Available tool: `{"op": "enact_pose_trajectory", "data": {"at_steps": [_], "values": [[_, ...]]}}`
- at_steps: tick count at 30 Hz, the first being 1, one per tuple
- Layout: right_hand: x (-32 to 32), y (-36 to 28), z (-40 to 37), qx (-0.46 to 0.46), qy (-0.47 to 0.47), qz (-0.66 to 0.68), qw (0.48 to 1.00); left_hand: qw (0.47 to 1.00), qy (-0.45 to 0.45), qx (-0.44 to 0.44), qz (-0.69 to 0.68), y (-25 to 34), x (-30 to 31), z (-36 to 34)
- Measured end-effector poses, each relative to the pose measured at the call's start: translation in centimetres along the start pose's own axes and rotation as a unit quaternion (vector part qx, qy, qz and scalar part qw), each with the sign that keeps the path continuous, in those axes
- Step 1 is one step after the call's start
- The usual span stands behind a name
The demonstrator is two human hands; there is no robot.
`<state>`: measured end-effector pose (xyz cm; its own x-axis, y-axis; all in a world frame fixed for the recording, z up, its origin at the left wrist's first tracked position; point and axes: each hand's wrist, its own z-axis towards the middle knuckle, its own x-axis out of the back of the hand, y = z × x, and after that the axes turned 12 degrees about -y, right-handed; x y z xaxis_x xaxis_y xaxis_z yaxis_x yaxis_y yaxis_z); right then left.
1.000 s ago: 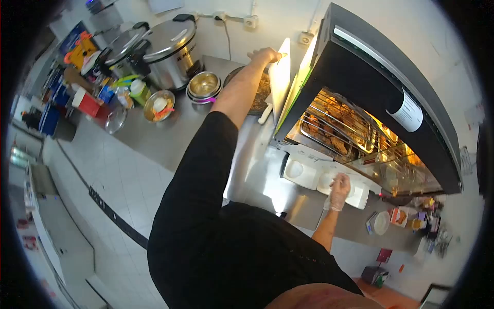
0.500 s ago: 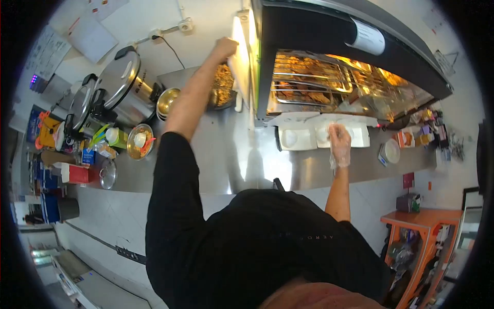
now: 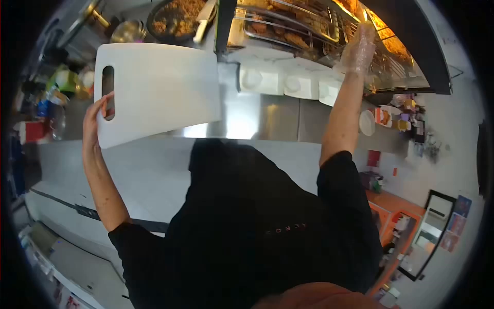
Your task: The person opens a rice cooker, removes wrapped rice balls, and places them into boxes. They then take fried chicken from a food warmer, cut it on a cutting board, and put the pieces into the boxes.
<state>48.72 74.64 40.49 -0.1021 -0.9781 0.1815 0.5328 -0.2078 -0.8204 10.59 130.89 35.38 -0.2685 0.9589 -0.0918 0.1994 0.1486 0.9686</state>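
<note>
My left hand (image 3: pixel 94 121) grips a white cutting board (image 3: pixel 162 85) by its handle slot, the fingers curled through the opening. The board is held above the steel counter, its right edge near the heated cabinet. My right hand (image 3: pixel 360 46), in a clear plastic glove, reaches up into the front of the heated display cabinet (image 3: pixel 437 56). Its fingers are blurred, and whether they hold anything cannot be made out. Inside the cabinet, browned pieces of food (image 3: pixel 296 38) lie on wire racks. White open containers (image 3: pixel 260 81) stand in a row below my right hand.
Behind the board are a dark pan of chopped food (image 3: pixel 177 18), a white-handled knife (image 3: pixel 201 31) and a metal bowl (image 3: pixel 128 32). A white round tub (image 3: pixel 367 122) and small packages stand to the right. An orange shelf unit (image 3: pixel 396 203) is further right.
My left hand has brought the cutting board from beside the cabinet down and left, over the counter. My right hand has risen from the white containers into the cabinet. The view has shifted.
</note>
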Motion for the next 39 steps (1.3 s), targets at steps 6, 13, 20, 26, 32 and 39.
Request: {"op": "enact_pose_trajectory", "data": {"at_steps": [6, 13, 20, 26, 32, 39], "values": [[-2.6, -4.9, 0.8, -0.049, 0.013, -0.414, 0.909, 0.993, -0.025, 0.051, -0.103, -12.9, 0.7, -2.4], [-1.3, 0.6, 13.6, -0.123, -0.196, -0.656, 0.719, 0.928, 0.049, 0.235, 0.285, -24.7, 5.9, 3.7], [3.0, 11.5, 22.5, -0.064, -0.286, -0.580, 0.760, 0.813, 0.317, 0.065, 0.485, -18.7, -2.1, 3.2], [2.5, 7.7, 20.6, -0.101, -0.267, -0.542, 0.790, 0.834, 0.295, -0.027, 0.465, -23.6, -0.3, -2.1], [3.0, 5.3, 19.6, -0.132, -0.181, -0.386, 0.895, 0.896, 0.318, 0.028, 0.309, -28.1, -0.2, -7.3], [-3.4, -0.4, -2.7, -0.241, -0.186, 0.425, 0.853, 0.904, 0.357, 0.053, 0.228, -29.3, -0.5, -6.9]]}}
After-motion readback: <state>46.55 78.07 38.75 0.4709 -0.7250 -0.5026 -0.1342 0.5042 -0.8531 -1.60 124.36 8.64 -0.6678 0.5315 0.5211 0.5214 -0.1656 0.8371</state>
